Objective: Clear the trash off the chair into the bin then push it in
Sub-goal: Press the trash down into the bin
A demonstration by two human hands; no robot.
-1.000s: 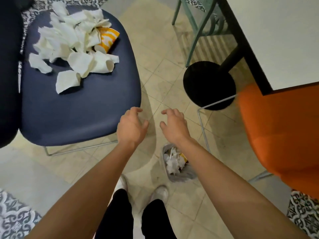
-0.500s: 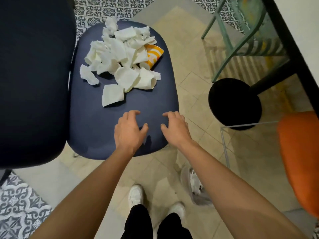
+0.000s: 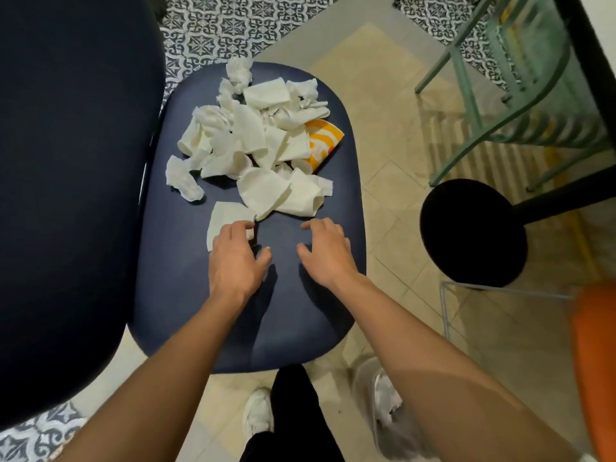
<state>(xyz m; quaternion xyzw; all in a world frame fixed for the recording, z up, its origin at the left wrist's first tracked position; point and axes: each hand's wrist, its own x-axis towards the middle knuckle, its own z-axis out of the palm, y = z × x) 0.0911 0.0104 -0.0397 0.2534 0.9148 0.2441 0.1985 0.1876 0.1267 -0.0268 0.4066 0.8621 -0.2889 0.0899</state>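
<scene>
The bin [image 3: 393, 418] is seen partly filled, but much trash [image 3: 263, 148] is heaped on the chair [image 3: 186, 295], which is not yet pushed in. The left hand [image 3: 235, 258] and right hand [image 3: 328, 251] are held near the heap, fingers loosely spread, nothing gripped.

The trash pile [image 3: 263, 145] lies on the chair [image 3: 186, 295], with the bin [image 3: 405, 438] at its near right.

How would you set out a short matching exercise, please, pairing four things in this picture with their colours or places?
Things:
1. chair seat
2. striped cup
3. bin
4. left hand

Colours or places:
A. on the floor
B. dark blue
C. fingers over the nearest white paper
D. orange and white

Pairs: 1-B, 2-D, 3-A, 4-C.
</scene>
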